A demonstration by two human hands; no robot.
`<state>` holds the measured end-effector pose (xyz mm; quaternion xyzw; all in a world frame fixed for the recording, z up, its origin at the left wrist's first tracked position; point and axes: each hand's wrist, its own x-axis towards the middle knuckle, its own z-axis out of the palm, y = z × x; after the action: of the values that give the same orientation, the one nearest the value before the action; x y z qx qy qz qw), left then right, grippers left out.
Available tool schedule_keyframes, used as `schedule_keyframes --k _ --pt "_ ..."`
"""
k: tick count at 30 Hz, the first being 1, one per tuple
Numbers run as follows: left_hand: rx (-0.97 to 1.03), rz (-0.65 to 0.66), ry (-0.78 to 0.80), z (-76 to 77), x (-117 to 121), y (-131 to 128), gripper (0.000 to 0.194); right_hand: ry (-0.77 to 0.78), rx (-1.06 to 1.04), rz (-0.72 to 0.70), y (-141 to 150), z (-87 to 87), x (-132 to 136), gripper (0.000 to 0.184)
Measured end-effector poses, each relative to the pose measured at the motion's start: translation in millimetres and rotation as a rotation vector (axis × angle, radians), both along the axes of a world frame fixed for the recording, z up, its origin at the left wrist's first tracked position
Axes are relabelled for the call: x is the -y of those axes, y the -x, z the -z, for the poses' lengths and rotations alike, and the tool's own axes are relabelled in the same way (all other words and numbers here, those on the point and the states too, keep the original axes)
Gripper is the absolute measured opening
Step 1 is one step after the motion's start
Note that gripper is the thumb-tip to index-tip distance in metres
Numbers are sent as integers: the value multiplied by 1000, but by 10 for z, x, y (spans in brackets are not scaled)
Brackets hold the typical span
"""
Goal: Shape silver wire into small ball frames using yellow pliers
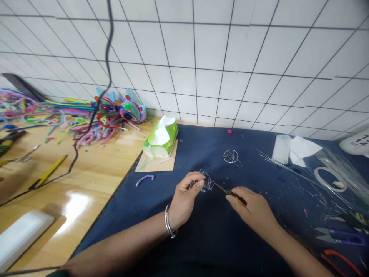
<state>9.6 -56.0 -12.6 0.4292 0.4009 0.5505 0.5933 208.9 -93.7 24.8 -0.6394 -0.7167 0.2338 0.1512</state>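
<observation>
Between the thumb and fingers of my left hand [186, 198] is a small round wire frame [206, 181] of thin silvery loops, partly hidden by the fingers. My right hand [253, 207] is closed around the dark and yellow handles of long-nosed pliers [227, 191]. Their narrow tip points left and reaches the right edge of the wire frame; whether the jaws grip a wire is too small to tell. Beyond the hands, a second wire ring [231, 156] with crossing wires lies flat on the dark blue cloth [201, 146].
Right: loose straight wires [334, 169], a wire coil [330, 179], white paper pieces [300, 150], purple-handled snips [341, 235] and a red-handled tool [340, 257]. Left: a tissue box [163, 138], a purple curved piece [145, 179], colourful pipe cleaners [66, 115], a yellow cutter [52, 171] and a dark cable [108, 54].
</observation>
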Motion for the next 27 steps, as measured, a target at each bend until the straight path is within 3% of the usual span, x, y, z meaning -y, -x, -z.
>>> schedule_keyframes --k 7,11,19,27 --pt "-38 -7 -50 -4 -53 11 10 143 -109 -51 -52 -117 -45 28" --pt "-20 84 -27 -24 -62 21 10 139 -115 -41 -79 -130 -46 28" --pt "129 388 153 -119 -146 94 28 70 -98 -21 -133 -141 -59 28" --pt "355 441 298 -113 -167 76 31 69 -128 -5 -187 -191 -60 29"
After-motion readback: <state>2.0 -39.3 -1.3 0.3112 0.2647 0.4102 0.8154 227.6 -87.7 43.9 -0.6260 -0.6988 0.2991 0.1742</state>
